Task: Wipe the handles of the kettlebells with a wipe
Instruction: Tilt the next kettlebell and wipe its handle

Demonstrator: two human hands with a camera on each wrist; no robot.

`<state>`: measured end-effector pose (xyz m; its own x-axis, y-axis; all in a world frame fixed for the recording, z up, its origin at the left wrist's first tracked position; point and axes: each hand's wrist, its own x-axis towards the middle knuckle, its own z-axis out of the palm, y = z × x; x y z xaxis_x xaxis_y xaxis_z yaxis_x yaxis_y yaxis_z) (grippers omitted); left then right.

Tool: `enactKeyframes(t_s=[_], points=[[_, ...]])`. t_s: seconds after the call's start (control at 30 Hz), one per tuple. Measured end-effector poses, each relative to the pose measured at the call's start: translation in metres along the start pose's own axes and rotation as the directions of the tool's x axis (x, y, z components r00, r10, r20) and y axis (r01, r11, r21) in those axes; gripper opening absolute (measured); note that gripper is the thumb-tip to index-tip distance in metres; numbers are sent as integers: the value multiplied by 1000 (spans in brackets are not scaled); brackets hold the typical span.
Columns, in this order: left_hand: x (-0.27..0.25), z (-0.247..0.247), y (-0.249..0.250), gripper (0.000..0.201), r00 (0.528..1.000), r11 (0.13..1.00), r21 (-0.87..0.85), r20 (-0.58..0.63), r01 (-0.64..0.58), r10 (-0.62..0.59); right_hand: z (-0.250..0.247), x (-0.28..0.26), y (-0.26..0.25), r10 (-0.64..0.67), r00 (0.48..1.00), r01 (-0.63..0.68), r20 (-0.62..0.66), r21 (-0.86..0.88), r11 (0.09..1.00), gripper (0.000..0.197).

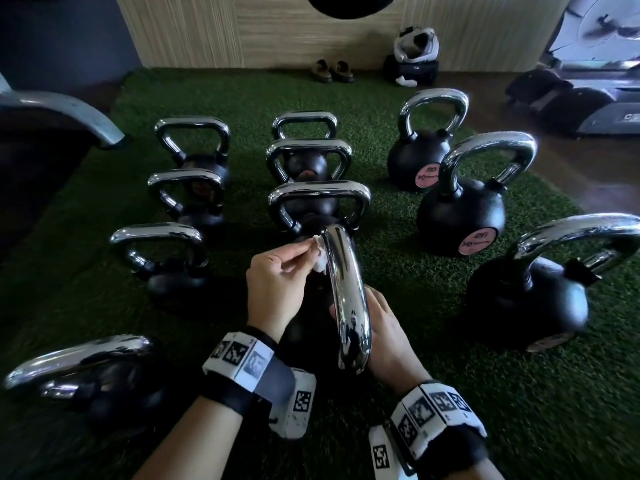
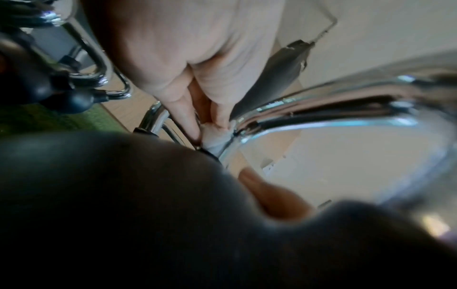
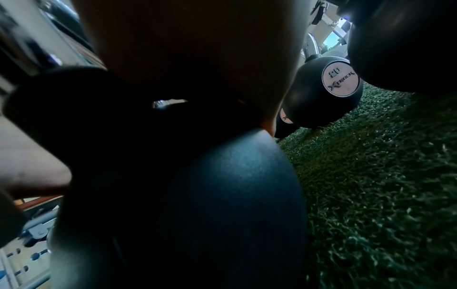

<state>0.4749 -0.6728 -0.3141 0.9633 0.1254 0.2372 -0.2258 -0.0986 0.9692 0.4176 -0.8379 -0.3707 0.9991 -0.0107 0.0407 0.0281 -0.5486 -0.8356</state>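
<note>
A black kettlebell with a chrome handle [image 1: 347,299] stands on the turf right in front of me. My left hand [image 1: 309,246] pinches a crumpled white wipe [image 1: 319,260] and presses it on the far end of that handle, near where it meets the body. The left wrist view shows the wipe [image 2: 213,140] squeezed between fingertips against the handle [image 2: 321,125]. My right hand [image 1: 385,328] cups the right side of the black body [image 3: 197,195] under the handle, with its thumb [image 2: 274,197] reaching through the loop. Its other fingers are hidden.
Several more chrome-handled kettlebells stand around on the green turf [image 1: 450,393]: a column on the left [image 1: 173,258], a row behind [image 1: 318,206], larger ones on the right [image 1: 460,216] [image 1: 526,299], one near left [image 1: 86,375]. Shoes [image 1: 330,71] and a bag [image 1: 414,67] sit by the wall.
</note>
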Motion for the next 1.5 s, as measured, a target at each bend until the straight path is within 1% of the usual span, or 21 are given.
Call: enactKeyframes(t_s=[0.07,0.13,0.2,0.27,0.3,0.4,0.47,0.53,0.6,0.67,0.77,0.83,0.93,0.97,1.1,1.2,1.27,1.3,1.37,1.43,1.5], points=[[2,2,5,14,999,993,-105,4,54,-54,0,0,1,1,1000,-1,-4,2,1000,68],[-6,5,17,15,998,976,-211,-19,61,-66,0,-1,2,6,1000,-6,-12,6,1000,73],[-22,5,29,18,999,962,-273,-26,24,-32,0,-1,3,-6,1000,6,-20,11,1000,75],[-34,3,35,23,999,960,-279,-28,-23,15,0,-2,3,-11,1000,12,-11,17,1000,77],[-33,2,36,25,999,960,-279,-32,-25,17,0,-2,3,-11,1000,11,-5,19,1000,79],[-17,-1,38,32,1000,967,-255,-20,17,-23,-1,-2,1,-5,1000,5,0,22,1000,82],[-12,-4,39,35,1000,980,-197,-5,-12,11,0,-2,2,-1,1000,1,-2,28,1000,81],[-33,-8,45,27,999,991,-129,-14,-46,45,2,-1,4,-18,1000,18,-10,17,1000,77],[-65,-13,55,19,991,989,-59,-1,-132,132,2,-2,6,-41,999,41,-10,22,999,77],[-83,-15,59,18,989,987,-78,15,-143,144,1,-2,6,-28,1000,28,8,39,999,81],[-73,-18,55,19,992,988,-88,12,-124,125,3,0,10,-49,999,49,13,13,999,79],[-71,-21,53,17,990,985,-105,30,-136,140,4,1,13,-63,998,63,14,-2,998,77],[-97,-24,50,15,987,976,-183,81,-119,136,3,2,15,-64,998,64,15,-10,998,77],[-107,-25,50,17,986,972,-202,94,-116,137,3,2,16,-63,998,63,15,-13,998,76],[-121,-29,45,23,968,964,-158,104,-212,230,7,4,23,-79,997,79,8,-43,996,64],[-120,-32,34,19,967,958,-205,113,-201,227,7,3,21,-86,996,86,-4,-32,996,63],[-121,-35,23,16,952,949,-219,157,-226,263,6,3,19,-67,998,67,-18,2,998,57],[-121,-37,18,19,941,946,-211,185,-244,284,5,3,18,-51,998,51,-28,21,998,52],[-120,-42,8,21,918,948,-162,247,-276,309,6,4,17,-38,998,39,-49,32,999,47],[-117,-46,1,21,898,943,-36,293,-332,327,7,4,16,-40,996,42,-74,32,999,46],[-114,-49,-1,24,893,934,57,316,-354,319,8,4,16,-24,996,27,-84,38,999,46]])
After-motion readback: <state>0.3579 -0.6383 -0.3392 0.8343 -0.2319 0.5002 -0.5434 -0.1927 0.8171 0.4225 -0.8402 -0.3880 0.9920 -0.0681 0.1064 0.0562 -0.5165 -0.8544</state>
